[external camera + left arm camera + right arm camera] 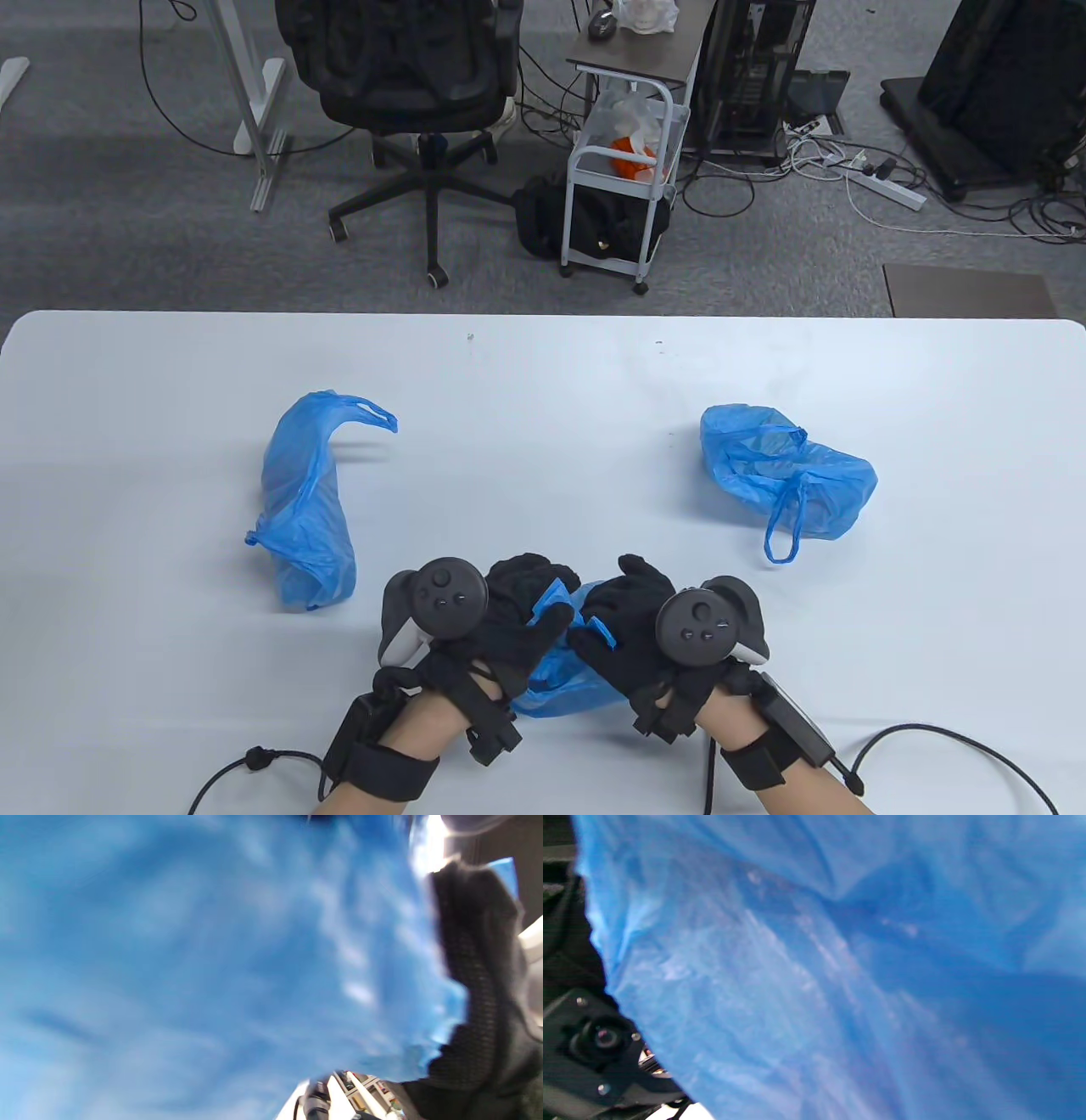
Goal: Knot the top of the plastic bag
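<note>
Held bag: a blue plastic bag [564, 683] sits low in the centre of the table view, between both hands on the white table [543, 373].
Left hand [501, 607]: fingers curled onto the bag's top, gripping blue film.
Right hand [624, 615]: fingers closed on the bag's top from the other side; a small blue tab pokes out beside them.
Wrist views: blue film fills both, blurred.
Left bag [305, 501]: lying centre left, apart.
Right bag [785, 475]: crumpled, centre right, handle loop trailing.
Writing: none legible anywhere.
</note>
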`<state>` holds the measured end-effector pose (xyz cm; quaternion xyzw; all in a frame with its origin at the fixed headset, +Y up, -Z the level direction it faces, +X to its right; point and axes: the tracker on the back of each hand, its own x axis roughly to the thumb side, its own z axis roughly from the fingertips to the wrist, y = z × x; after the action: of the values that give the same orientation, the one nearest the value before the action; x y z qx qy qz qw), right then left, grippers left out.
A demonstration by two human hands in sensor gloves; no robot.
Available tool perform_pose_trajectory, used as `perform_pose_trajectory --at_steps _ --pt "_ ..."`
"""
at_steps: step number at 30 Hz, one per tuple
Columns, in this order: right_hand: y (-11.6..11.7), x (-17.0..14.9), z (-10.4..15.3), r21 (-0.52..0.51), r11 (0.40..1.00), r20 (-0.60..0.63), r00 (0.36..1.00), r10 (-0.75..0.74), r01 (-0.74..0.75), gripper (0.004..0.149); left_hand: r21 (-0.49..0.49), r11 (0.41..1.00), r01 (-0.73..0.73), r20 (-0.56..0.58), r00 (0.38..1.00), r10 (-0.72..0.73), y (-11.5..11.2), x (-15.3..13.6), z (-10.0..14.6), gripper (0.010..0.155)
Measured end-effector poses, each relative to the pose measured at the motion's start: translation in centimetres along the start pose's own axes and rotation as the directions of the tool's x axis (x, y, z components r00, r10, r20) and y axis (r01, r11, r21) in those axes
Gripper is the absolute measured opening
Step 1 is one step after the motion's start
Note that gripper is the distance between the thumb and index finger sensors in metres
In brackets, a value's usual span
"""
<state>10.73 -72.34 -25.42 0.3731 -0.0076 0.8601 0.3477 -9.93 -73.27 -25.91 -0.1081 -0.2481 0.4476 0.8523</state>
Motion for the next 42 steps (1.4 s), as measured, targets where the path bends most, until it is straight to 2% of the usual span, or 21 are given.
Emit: perform_pose_trajectory --at_steps 2,5,12,16,19,22,26,28,31,34,35,38,42 --pt "0.0 -0.3 0.1 -0.014 0.999 -0.008 0.999 -0.049 0.049 0.061 -0.003 1.0 0.007 0.018 1.0 -0.007 -0.2 0.2 0.0 0.044" --pt "-0.2 -1.0 0.1 -0.053 0.989 -0.028 0.99 -0.137 0.135 0.065 0.012 0.998 0.06 0.027 0.998 -0.061 -0.2 0.3 0.0 0.041" --pt "-0.7 -1.7 0.3 -0.145 0.976 -0.085 0.98 -0.179 0.165 0.066 0.033 0.975 0.22 0.014 0.975 -0.221 -0.4 0.6 -0.2 0.041" --pt "-1.1 -1.8 0.6 -0.176 0.976 -0.116 0.981 -0.154 0.132 0.065 0.021 0.969 0.246 -0.008 0.969 -0.246 -0.6 0.1 -0.6 0.041" --pt "-2.2 -1.9 1.0 -0.233 0.965 -0.151 0.975 -0.16 0.122 0.065 0.033 0.974 0.225 -0.035 0.974 -0.224 -0.1 -0.7 -0.8 0.041" --pt "-4.0 -1.9 1.4 -0.317 0.94 -0.161 0.97 -0.182 0.124 0.072 0.052 0.989 0.139 -0.071 0.988 -0.135 0.7 -1.8 -0.8 0.041" --pt "-5.6 -0.7 1.8 -0.421 0.905 -0.065 0.993 -0.103 0.066 0.066 0.067 0.995 0.078 -0.101 0.992 -0.071 1.3 -2.6 -0.7 0.041" --pt "-5.5 0.3 1.6 -0.394 0.919 -0.005 1.0 0.002 -0.003 0.058 0.07 0.995 0.068 -0.102 0.993 -0.061 1.3 -2.7 -0.7 0.041" --pt "-3.7 1.4 1.2 -0.287 0.952 0.014 0.993 0.119 -0.11 0.062 0.072 0.995 0.073 -0.094 0.993 -0.066 1.3 -2.4 -0.7 0.041" --pt "-1.4 1.8 0.5 -0.048 0.972 -0.058 0.972 0.226 -0.229 0.077 0.073 0.995 0.073 -0.07 0.995 -0.068 1.2 -1.9 -0.5 0.041" --pt "-0.7 1.7 0.5 0.0 0.963 -0.076 0.96 0.268 -0.269 0.077 0.075 0.993 0.091 -0.059 0.994 -0.087 1.2 -1.5 -0.4 0.041" --pt "0.3 1.3 0.1 0.029 0.957 -0.075 0.954 0.29 -0.288 0.072 0.081 0.985 0.152 -0.022 0.988 -0.151 1.1 -0.6 -0.1 0.042" --pt "0.5 0.7 0.1 0.026 0.976 -0.093 0.972 0.218 -0.217 0.059 0.093 0.968 0.234 0.011 0.972 -0.236 1.1 0.4 0.3 0.042"
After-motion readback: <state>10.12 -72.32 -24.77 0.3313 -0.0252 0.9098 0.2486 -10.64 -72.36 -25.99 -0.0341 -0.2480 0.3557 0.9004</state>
